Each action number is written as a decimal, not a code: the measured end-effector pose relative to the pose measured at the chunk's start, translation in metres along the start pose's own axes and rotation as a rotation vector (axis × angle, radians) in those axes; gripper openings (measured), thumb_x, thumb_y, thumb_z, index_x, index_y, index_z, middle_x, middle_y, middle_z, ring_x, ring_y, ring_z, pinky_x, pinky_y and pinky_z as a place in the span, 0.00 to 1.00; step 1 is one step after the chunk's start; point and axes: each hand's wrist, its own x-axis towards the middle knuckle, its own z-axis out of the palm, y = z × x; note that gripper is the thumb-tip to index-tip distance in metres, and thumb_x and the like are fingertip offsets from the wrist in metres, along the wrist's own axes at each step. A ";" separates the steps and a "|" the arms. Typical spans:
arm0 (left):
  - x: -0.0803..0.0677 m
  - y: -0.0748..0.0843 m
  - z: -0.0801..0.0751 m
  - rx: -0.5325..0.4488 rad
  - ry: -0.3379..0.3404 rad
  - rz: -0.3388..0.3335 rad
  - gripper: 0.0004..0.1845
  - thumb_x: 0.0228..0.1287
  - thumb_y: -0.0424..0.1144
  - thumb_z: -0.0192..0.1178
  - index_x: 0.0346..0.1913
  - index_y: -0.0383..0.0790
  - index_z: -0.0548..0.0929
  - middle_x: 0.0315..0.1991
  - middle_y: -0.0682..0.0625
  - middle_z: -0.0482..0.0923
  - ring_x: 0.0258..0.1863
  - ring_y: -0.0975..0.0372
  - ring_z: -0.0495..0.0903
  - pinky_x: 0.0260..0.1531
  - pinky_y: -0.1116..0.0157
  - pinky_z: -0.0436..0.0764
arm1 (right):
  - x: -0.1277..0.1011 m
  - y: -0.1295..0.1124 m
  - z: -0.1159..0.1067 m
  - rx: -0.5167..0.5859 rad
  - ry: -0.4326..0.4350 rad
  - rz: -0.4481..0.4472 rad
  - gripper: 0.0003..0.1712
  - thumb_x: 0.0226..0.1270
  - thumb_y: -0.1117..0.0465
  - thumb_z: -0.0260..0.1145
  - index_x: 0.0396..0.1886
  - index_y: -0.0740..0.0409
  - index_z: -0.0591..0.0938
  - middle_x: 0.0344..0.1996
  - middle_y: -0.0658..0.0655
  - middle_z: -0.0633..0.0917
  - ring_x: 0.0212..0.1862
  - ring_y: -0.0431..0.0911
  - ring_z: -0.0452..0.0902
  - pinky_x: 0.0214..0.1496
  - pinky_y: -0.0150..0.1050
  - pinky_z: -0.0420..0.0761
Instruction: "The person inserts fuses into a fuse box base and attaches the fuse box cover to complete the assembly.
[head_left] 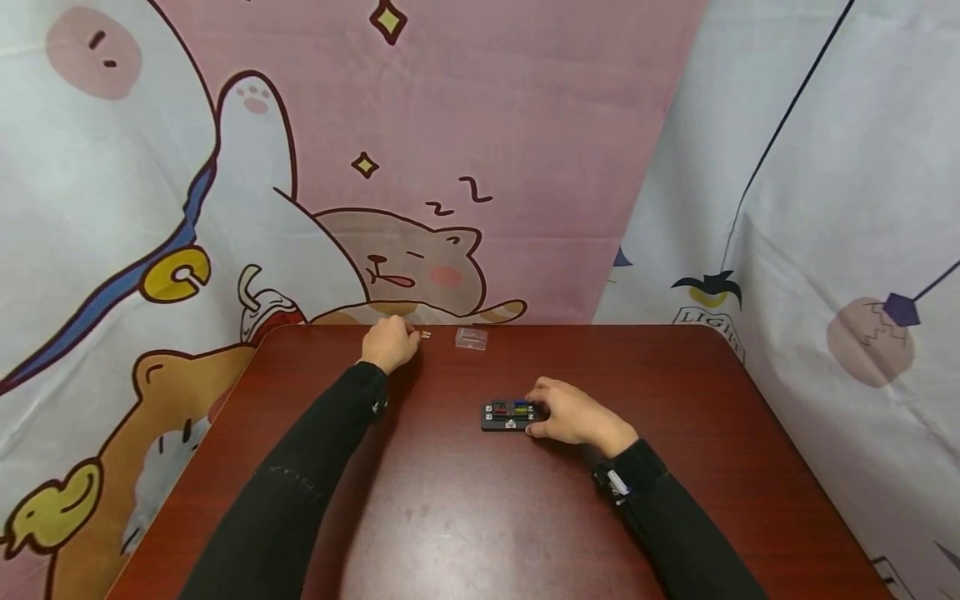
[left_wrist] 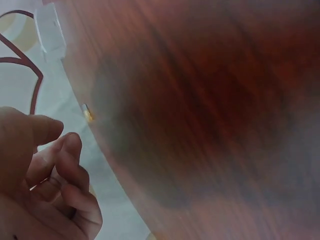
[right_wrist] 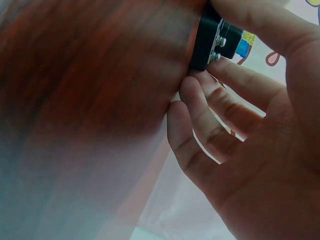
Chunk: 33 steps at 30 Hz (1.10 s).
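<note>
A black fuse block with red, blue and yellow blade fuses in it lies flat near the middle of the table. My right hand grips its right end between thumb and fingers. Silver screws show on that end in the right wrist view. Toward the table's back edge, my left hand is beside a small amber piece with a silvery end, which looks like a blade fuse. In the left wrist view a gap separates it from the loosely bent fingers, which hold nothing.
A small clear plastic box stands near the back edge, right of my left hand. The dark red wooden table ends at a printed cartoon cloth that hangs behind and at the sides.
</note>
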 end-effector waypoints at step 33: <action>0.030 0.016 0.031 0.131 0.087 -0.067 0.16 0.77 0.45 0.69 0.47 0.33 0.93 0.51 0.32 0.92 0.48 0.38 0.92 0.47 0.39 0.90 | -0.001 -0.001 0.001 -0.011 -0.004 0.002 0.30 0.70 0.48 0.79 0.68 0.53 0.87 0.53 0.48 0.82 0.51 0.43 0.77 0.59 0.47 0.80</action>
